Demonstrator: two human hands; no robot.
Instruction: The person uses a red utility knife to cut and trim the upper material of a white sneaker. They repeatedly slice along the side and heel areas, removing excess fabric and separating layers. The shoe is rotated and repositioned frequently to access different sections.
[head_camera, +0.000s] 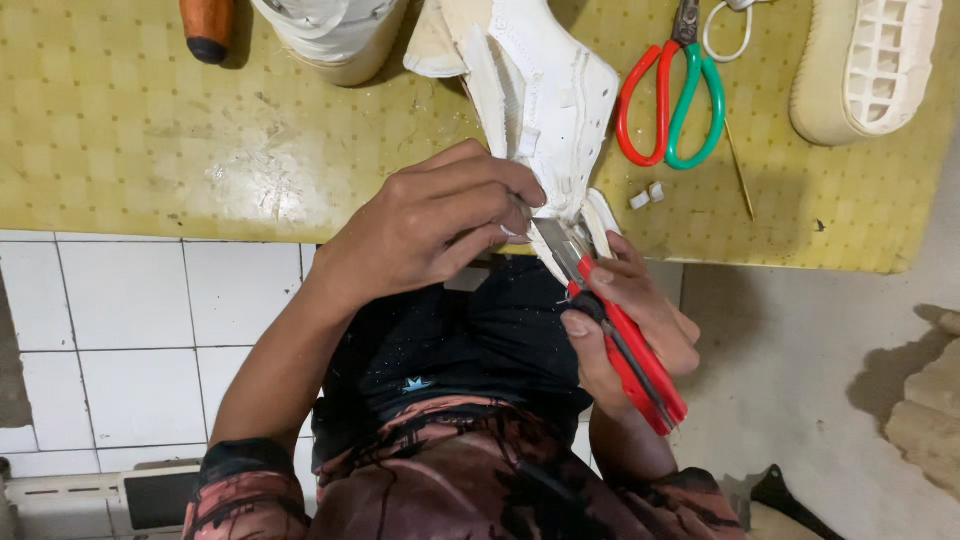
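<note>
Trimming looks partway done: the left hand (440, 225) pinches the white shoe upper (550, 100) at its lower edge, the right hand (625, 325) grips a red utility knife (615, 335), blade just beside the left fingertips, with two small offcuts (647, 196) lying nearby.

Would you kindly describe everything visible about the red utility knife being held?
The red utility knife has a long red plastic-looking body with a dark slider strip and a pale metal blade extended. It lies slanted, blade up-left, gripped in the right hand. Its blade meets the edge of the white shoe upper, which the left hand pinches beside it.
</note>
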